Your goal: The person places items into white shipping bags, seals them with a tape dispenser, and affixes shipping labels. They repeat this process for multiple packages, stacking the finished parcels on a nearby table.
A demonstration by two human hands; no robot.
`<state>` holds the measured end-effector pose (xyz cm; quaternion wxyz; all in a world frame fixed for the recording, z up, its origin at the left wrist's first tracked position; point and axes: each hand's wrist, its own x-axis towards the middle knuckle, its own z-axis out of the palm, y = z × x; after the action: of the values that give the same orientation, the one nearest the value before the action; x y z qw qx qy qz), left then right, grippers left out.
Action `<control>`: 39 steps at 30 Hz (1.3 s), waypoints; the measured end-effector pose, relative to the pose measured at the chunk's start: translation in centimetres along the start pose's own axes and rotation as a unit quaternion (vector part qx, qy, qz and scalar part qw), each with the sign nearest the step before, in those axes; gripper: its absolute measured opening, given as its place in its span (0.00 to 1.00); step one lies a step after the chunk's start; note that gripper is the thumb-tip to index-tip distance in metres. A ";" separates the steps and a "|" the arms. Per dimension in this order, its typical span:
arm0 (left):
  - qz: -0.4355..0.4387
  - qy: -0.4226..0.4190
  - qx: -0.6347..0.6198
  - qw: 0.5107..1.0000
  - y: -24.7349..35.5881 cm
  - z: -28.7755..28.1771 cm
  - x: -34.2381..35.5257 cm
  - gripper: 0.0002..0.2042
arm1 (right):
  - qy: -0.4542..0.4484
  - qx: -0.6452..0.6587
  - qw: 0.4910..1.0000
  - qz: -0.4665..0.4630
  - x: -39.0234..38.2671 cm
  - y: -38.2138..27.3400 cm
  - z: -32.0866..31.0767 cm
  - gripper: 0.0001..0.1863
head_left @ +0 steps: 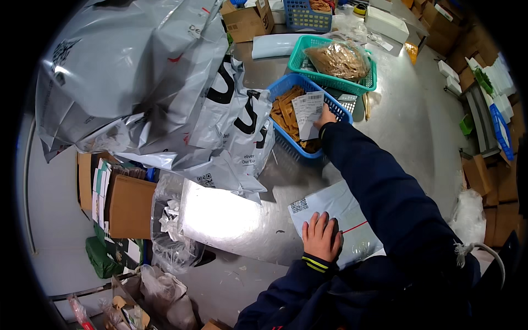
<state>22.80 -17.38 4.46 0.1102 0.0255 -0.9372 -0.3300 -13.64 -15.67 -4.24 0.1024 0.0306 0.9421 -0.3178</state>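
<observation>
Pinching white slips (308, 114) of unclear number in one right hand (327, 116) at one blue basket (336, 104), upper centre; resting one left hand (320, 239), loosely spread, on one pale mailer (347, 214), lower centre.

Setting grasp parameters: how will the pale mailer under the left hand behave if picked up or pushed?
Probably floppy: the mailer looks like thin film, with glossy wrinkles showing. Likely light for its area, since it lies nearly flat. With the left hand off it, it may slide easily on the smooth, shiny table.
</observation>
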 end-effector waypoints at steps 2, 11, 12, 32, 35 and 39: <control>0.014 0.000 -0.015 1.000 0.0 0.2 0.2 0.19 | -0.007 -0.073 0.997 -0.038 1.2 1.4 -1.5 0.23; 0.033 0.027 -0.149 0.988 -2.3 -0.1 0.8 0.19 | -0.049 0.194 0.976 -0.088 -6.4 -1.6 -11.0 0.10; 0.002 0.053 -0.249 0.967 -2.6 -0.8 1.7 0.20 | -0.135 0.265 0.952 -0.075 -8.6 -1.2 -12.4 0.11; 0.227 -0.070 -0.161 0.958 7.3 -3.5 3.5 0.16 | -0.206 0.352 0.885 -0.225 -34.7 10.4 -19.6 0.11; 0.134 -0.155 -0.236 0.950 7.9 -3.4 2.7 0.15 | -0.198 0.325 0.872 -0.307 -34.8 11.6 -19.4 0.11; -0.067 -0.275 -0.370 0.885 7.7 -3.7 2.2 0.12 | -0.223 0.374 0.854 -0.284 -35.3 12.2 -19.6 0.10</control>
<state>21.69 -13.90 12.46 -0.1732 -0.0461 -0.7360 -0.6528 18.94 6.16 11.20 0.1959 -0.2740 0.6718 -0.6597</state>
